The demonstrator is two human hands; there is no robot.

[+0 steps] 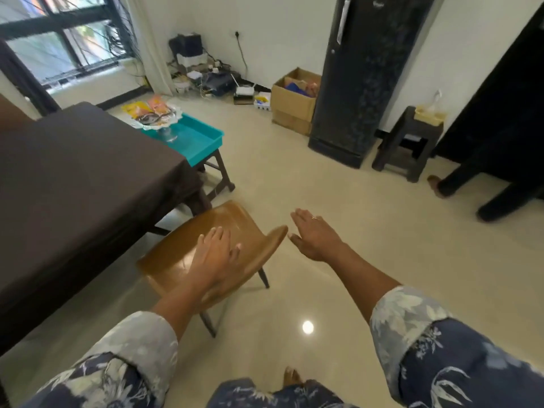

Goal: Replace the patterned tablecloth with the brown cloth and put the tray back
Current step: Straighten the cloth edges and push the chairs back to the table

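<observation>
Covering the table at the far left, a plain dark brown cloth (pixel 73 178) lies flat over the top and hangs down its sides. Just beyond the table's far corner, a rectangular teal plastic tray (pixel 200 139) sits on a dark brown plastic stool (pixel 220 178), off the table top. On the tray stands a clear glass pedestal dish (pixel 164 122) loaded with orange and yellow snack packets. Nearer, a tan moulded chair (pixel 176 251) on dark legs stands close by the table's near corner. The left hand (pixel 213 254) is stretched out over the chair's seat, palm down, fingers straight and close together, holding nothing; whether it touches the seat cannot be told. To its right, the right hand (pixel 315 235) hovers above the glossy cream floor (pixel 323 172) just beside the chair's raised edge, its fingers likewise extended and empty, a ring on one of them. Both forearms come out of blue-and-white floral sleeves. Farther back, an open cardboard box (pixel 291 104) stands by the white wall next to a tall dark refrigerator (pixel 362 83). Right of that, a second dark stool (pixel 409 142) carries a cream-coloured container (pixel 428 116), and at the right edge show the dark-clad legs of another person (pixel 471 184).
</observation>
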